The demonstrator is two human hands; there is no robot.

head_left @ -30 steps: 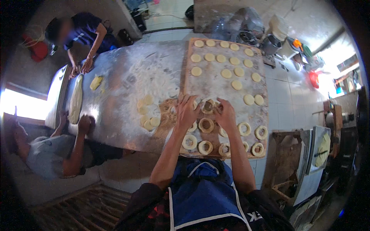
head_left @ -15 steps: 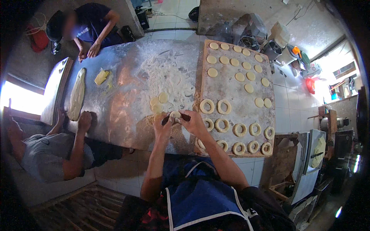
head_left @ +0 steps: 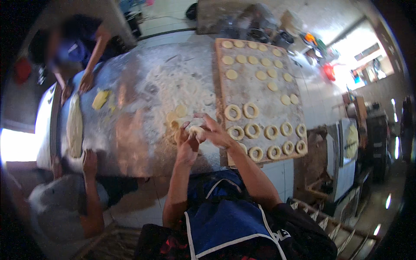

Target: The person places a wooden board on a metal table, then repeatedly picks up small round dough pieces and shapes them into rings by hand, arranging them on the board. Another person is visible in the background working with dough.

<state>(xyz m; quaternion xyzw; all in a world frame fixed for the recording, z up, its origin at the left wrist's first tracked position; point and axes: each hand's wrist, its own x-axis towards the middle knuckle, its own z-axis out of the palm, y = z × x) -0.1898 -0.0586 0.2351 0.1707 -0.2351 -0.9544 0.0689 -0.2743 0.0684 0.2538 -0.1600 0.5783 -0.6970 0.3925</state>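
Observation:
A small piece of pale dough (head_left: 197,130) is between my two hands, above the near edge of the floured metal table (head_left: 143,143). My left hand (head_left: 188,146) grips it from the left with thumb and fingers. From the right, my right hand (head_left: 215,133) curls its fingers over the same piece; its exact shape is partly hidden by my fingers. Just beyond my left hand, a few flat dough rounds (head_left: 181,111) lie together in loose flour (head_left: 182,84). To the right stands a wooden board (head_left: 247,93) with flat dough rounds at its far part and dough rings (head_left: 253,131) at its near part.
At the left, two people work by a long dough strip (head_left: 75,125); one has hands near its far end, the other near its near end. A yellow lump (head_left: 101,99) sits beside it. Buckets and containers (head_left: 284,39) line the back right wall.
My view has turned, shifting the scene. My hands have tilted and my right fingers have lifted higher around the dough. The far person's hands are now closer to the dough strip.

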